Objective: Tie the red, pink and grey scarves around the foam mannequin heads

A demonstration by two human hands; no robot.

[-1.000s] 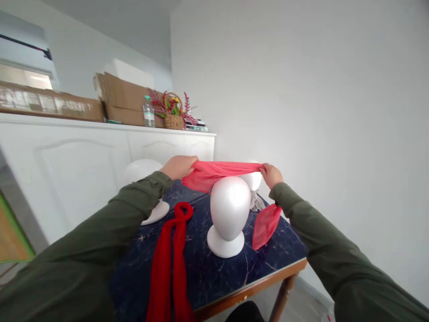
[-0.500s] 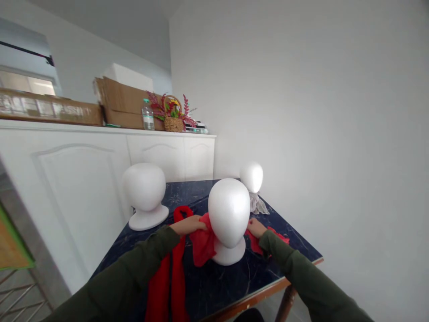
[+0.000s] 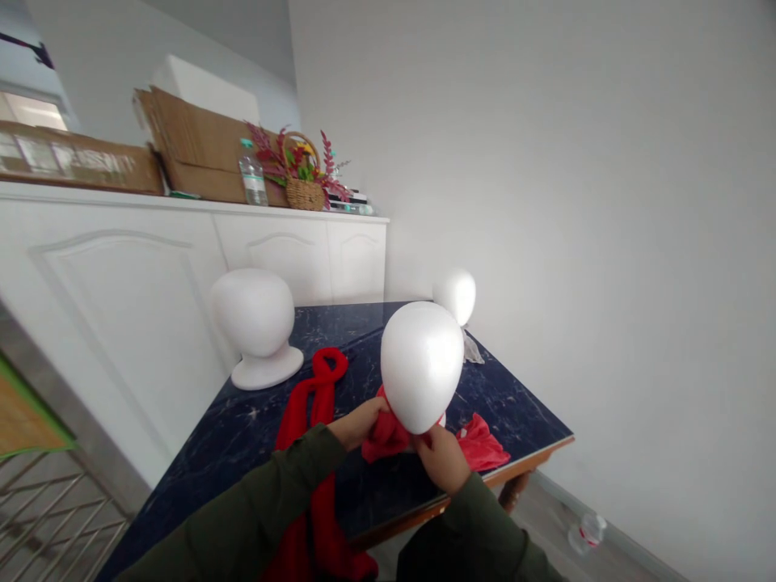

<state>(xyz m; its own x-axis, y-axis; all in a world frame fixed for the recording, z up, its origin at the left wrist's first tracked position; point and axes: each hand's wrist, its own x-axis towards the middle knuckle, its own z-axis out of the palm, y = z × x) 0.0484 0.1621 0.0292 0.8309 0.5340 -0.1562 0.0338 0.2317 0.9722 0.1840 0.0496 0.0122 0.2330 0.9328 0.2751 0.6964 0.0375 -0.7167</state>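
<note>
A white mannequin head (image 3: pixel 421 364) stands near the table's front edge, leaning slightly. Around its neck runs a thin pinkish-red scarf (image 3: pixel 388 440), one end bunched at the left and the other spread on the table to the right. My left hand (image 3: pixel 362 422) is closed on the scarf at the left of the neck. Right under the chin, my right hand (image 3: pixel 444 461) has its fingers pinched on the scarf at the front; the head partly covers the fingertips. A longer, darker red scarf (image 3: pixel 324 396) lies looped to the left and hangs over the front edge.
Another white mannequin head (image 3: pixel 255 315) is at the table's left edge. At the far right is a third head (image 3: pixel 459 295) with a pale grey scarf (image 3: pixel 473 349). Behind runs a white cabinet (image 3: pixel 121 267) bearing cardboard boxes, a bottle (image 3: pixel 252 174) and a flower basket (image 3: pixel 305 194).
My right hand has come from the right side of the head to the front of the neck. My left hand stays on the scarf. The head tilts more and the view has shifted downward.
</note>
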